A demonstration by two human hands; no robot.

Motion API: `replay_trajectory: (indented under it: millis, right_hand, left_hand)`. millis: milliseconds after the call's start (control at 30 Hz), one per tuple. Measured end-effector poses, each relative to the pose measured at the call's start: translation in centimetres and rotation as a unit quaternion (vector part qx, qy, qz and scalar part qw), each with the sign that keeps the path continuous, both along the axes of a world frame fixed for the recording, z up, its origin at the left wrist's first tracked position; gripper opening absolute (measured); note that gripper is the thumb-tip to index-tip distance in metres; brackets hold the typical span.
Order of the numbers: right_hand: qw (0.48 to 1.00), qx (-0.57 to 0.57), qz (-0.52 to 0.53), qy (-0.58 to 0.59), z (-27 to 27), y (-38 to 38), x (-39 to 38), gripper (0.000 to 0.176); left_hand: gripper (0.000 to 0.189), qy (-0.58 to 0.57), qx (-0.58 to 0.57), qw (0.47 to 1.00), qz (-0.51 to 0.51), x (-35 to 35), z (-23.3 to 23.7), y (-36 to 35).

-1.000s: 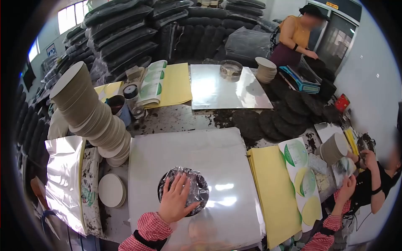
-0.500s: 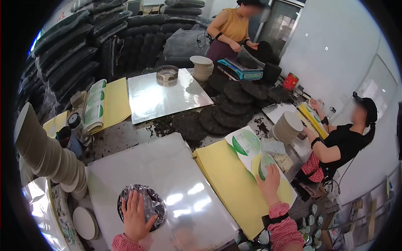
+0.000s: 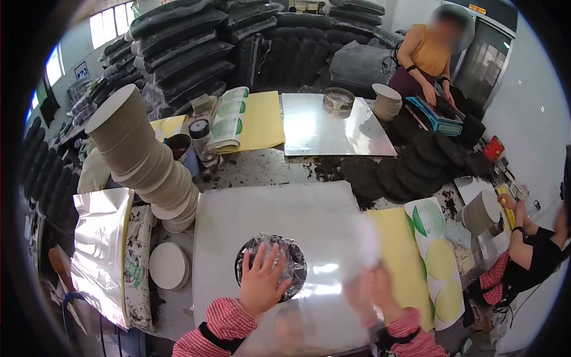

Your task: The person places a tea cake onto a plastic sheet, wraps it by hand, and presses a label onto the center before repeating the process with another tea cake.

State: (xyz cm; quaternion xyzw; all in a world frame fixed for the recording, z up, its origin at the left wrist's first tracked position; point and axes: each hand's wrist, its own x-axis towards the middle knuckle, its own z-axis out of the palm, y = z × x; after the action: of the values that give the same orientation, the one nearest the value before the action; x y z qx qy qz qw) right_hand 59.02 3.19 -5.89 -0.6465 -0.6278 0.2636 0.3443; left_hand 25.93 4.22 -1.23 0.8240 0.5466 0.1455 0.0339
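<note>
From the head camera, the left hand [image 3: 262, 287] lies flat on the foil-wrapped disc [image 3: 292, 262], fingers spread wide and pressing down rather than closing round it. The disc sits near the front middle of the big silver sheet [image 3: 267, 208], its crinkled foil showing past the fingertips. The right hand [image 3: 373, 293] is just to the right, above the same sheet and smeared by blur, so I cannot tell whether it is open or pinching something. A pale blurred patch [image 3: 364, 241] hangs just above it and may be a thin sheet, but that is not certain. To do this step well, I judge the left palm should bear evenly on the middle of the disc so the gathered foil folds stay flat and the disc does not skate on the slick sheet. The fingers should stay clear of the rim on the right, where the other hand is working. Close by are the yellow sheets [image 3: 399, 256] and the green-and-white round labels [image 3: 429, 221] on the right. On the left are the leaning stack of pale round cards [image 3: 140, 157] and a low pile of them [image 3: 168, 266]. Loose dark crumbs lie on the table beyond, and they are best kept out from under the disc. A co-worker's hand [image 3: 518, 213] is busy well apart at the far right.
</note>
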Motion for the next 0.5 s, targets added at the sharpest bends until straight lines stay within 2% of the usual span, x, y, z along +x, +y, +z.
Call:
replay_trajectory:
  millis: [33, 67, 100, 133, 167, 233, 267, 300, 367, 400, 433, 500]
  right_hand:
    - [0.972, 0.168, 0.128, -0.104, 4.3, -0.1, -7.1, 0.06]
    - [0.945, 0.192, 0.233, -0.124, 5.4, 0.5, -9.9, 0.071]
    - [0.926, 0.21, 0.286, -0.132, 6.1, 1.1, -11.9, 0.075]
    - [0.914, 0.203, 0.313, -0.161, 6.2, 1.4, -13.1, 0.075]
    - [0.901, 0.194, 0.338, -0.189, 6.2, 1.7, -14.0, 0.076]
    - [0.899, 0.184, 0.35, -0.188, 6.5, 1.4, -14.5, 0.076]
    - [0.894, 0.172, 0.365, -0.194, 7.0, 1.6, -14.5, 0.076]
    - [0.891, 0.176, 0.367, -0.203, 7.5, 2.4, -14.5, 0.076]
    - [0.909, 0.162, 0.37, -0.103, 8.6, 3.1, -15.5, 0.076]
    - [0.927, 0.155, 0.333, -0.076, 8.1, 3.7, -16.1, 0.071]
    - [0.926, 0.152, 0.338, -0.074, 8.5, 4.1, -16.5, 0.071]
    - [0.952, 0.047, 0.244, -0.178, 10.6, 5.2, -17.2, 0.067]
  left_hand:
    - [0.059, 0.005, 0.009, 1.0, 0.004, -0.1, 0.0, 0.0]
    - [0.056, -0.014, -0.02, 1.0, -0.002, -0.3, 0.1, 0.1]
    - [0.053, -0.034, -0.051, 0.998, -0.009, -0.4, 0.1, 0.1]
    - [0.048, -0.077, -0.023, 0.997, -0.008, -0.3, -0.2, 0.1]
    - [0.048, -0.073, -0.02, 0.997, -0.006, -0.5, -0.8, 0.0]
    - [0.048, -0.238, -0.047, 0.968, -0.059, -1.0, -1.7, -0.4]
    - [0.049, -0.178, 0.021, 0.982, -0.061, -0.9, -1.8, -0.2]
    - [0.049, -0.185, 0.028, 0.981, -0.06, -0.8, -1.8, 0.4]
    - [0.051, -0.251, -0.002, 0.965, -0.072, -0.8, -0.8, 0.2]
    - [0.054, -0.202, -0.007, 0.976, -0.082, -0.9, -0.1, 0.1]
    - [0.054, -0.202, -0.01, 0.976, -0.076, -0.9, -0.1, -0.2]
    - [0.056, -0.411, -0.078, 0.906, -0.066, -0.7, -0.1, -0.1]
